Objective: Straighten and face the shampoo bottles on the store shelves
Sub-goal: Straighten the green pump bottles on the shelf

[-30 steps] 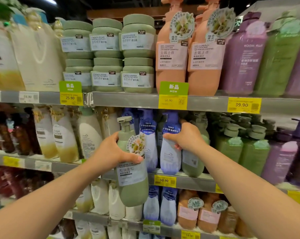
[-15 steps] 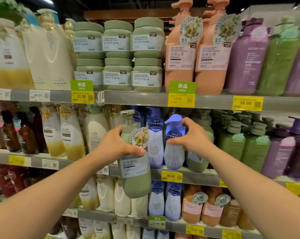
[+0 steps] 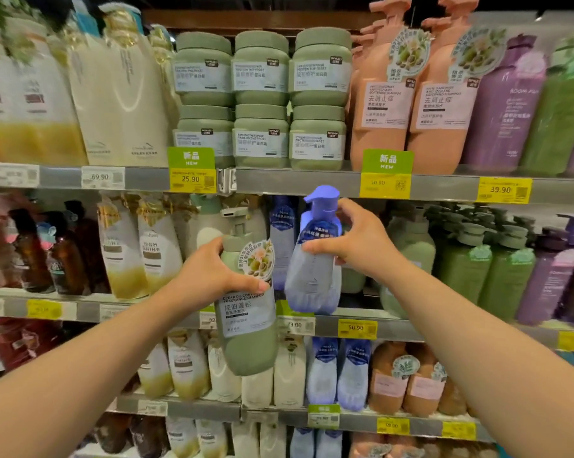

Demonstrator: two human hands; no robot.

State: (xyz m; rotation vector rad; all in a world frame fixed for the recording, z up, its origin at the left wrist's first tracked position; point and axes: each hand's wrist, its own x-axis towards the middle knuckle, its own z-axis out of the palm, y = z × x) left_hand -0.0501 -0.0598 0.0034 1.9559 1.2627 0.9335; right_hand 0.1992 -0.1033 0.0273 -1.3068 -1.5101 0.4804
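Left hand (image 3: 209, 279) grips the green pump bottle (image 3: 246, 312) around its upper body, thumb across the front just under the round flower sticker, fingers wrapped behind. Bottle is off the shelf, held out in front of the middle shelf edge (image 3: 398, 328), label facing the camera, roughly upright. Right hand (image 3: 351, 242) holds the blue pump bottle (image 3: 312, 259) at the shoulder, thumb on the front label, fingers curled behind the neck. That bottle leans a little to the left, base at or just above the middle shelf; cannot tell if it touches. Both grips clenched on their bottles, neither hand free.

Handling, as a guess: both bottles look full, so fairly heavy and bottom-weighted; rigid plastic, smooth and maybe a bit slick on the label film. Not fragile, but the pump heads could snag the shelf above or twist if used as a handle. Best hold is the upper body or shoulder, as now, not the pump. A gap shows on the middle shelf between the blue bottle and the pale green bottles (image 3: 411, 252) to its right; likely slot for one of them. Shelf tags (image 3: 356, 328) sit below.
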